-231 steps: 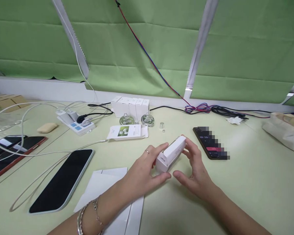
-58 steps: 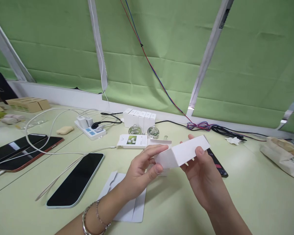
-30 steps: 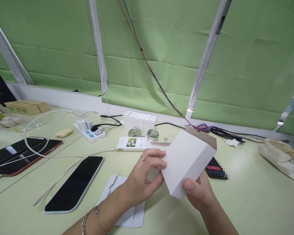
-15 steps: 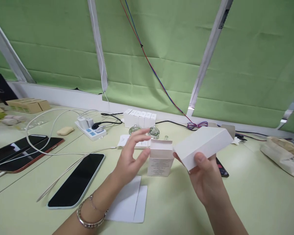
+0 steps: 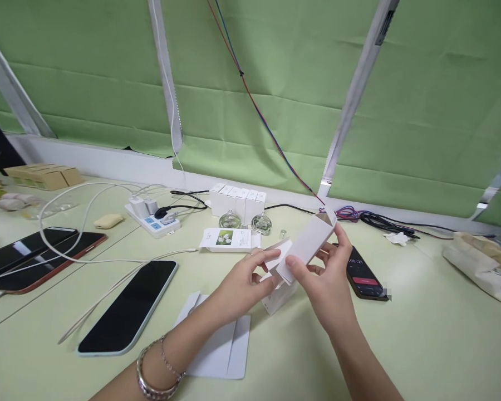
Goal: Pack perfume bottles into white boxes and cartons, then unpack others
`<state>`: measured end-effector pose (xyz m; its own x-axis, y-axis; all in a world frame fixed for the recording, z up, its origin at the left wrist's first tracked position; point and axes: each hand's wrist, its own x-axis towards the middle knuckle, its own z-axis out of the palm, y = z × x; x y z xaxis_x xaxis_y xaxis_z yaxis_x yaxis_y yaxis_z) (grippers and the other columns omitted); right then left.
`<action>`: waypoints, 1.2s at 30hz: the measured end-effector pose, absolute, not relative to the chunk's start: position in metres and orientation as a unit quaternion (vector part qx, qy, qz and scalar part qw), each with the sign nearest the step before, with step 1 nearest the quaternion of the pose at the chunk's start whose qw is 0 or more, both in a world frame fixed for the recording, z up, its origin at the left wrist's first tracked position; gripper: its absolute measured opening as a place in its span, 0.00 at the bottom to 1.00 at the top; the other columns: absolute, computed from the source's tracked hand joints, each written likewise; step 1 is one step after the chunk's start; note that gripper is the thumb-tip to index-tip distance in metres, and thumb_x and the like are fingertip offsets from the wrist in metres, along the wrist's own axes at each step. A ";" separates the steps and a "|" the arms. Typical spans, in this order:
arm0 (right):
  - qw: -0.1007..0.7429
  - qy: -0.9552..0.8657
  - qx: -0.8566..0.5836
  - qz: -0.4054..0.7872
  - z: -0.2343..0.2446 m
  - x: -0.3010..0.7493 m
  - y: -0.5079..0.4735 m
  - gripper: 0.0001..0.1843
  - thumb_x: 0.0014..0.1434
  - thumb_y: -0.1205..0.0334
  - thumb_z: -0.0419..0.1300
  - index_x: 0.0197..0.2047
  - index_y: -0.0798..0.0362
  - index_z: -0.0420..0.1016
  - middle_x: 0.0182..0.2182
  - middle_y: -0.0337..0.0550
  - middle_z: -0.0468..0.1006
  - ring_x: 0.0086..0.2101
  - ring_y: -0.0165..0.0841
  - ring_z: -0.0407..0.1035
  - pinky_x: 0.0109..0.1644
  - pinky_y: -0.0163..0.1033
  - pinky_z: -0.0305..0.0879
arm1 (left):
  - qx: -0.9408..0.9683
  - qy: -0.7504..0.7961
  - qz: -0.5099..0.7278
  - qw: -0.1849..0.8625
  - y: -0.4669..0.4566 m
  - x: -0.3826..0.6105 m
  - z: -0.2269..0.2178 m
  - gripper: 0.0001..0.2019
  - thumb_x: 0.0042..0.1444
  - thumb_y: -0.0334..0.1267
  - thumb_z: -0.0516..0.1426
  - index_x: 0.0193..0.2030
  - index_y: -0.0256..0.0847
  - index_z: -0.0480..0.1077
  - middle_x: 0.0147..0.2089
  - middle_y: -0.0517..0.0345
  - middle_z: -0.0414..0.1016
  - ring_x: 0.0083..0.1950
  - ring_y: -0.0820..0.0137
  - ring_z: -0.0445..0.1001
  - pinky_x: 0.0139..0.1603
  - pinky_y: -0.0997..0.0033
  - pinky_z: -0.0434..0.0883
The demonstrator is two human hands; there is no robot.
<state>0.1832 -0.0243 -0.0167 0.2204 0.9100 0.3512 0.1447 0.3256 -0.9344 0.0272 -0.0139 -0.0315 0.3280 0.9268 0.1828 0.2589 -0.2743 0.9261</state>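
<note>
In the head view my right hand (image 5: 332,278) grips a long white box (image 5: 307,245), tilted, with its upper right end open. Its lower end is at the top of a second printed white box (image 5: 279,301), which stands on the table and is mostly hidden. My left hand (image 5: 248,284) closes its fingers at the top of that standing box, against its flaps. Whether the tilted box is inside the standing one or only touching it, I cannot tell. Folded white paper (image 5: 229,348) lies under my left forearm.
Behind stand two round glass bottles (image 5: 229,220), a flat box with a flower picture (image 5: 225,238) and a row of small white boxes (image 5: 237,203). Phones lie left (image 5: 129,312) and right (image 5: 365,273). A power strip (image 5: 154,223) with cables sits at back left.
My right hand has brought its box left and turned it more upright over the standing box. My left hand has moved right and down, closing at that box's top.
</note>
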 end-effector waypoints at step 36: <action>0.450 -0.794 -0.409 -0.013 -0.030 0.219 -0.010 0.21 0.62 0.61 0.47 0.59 0.46 0.56 0.54 0.47 0.67 0.56 0.43 0.57 0.56 0.54 0.55 | 0.687 0.450 0.366 0.438 -0.018 0.025 -0.031 0.22 0.50 0.31 0.53 0.55 0.44 0.65 0.31 0.62 0.60 0.30 0.74 0.64 0.33 0.72 0.64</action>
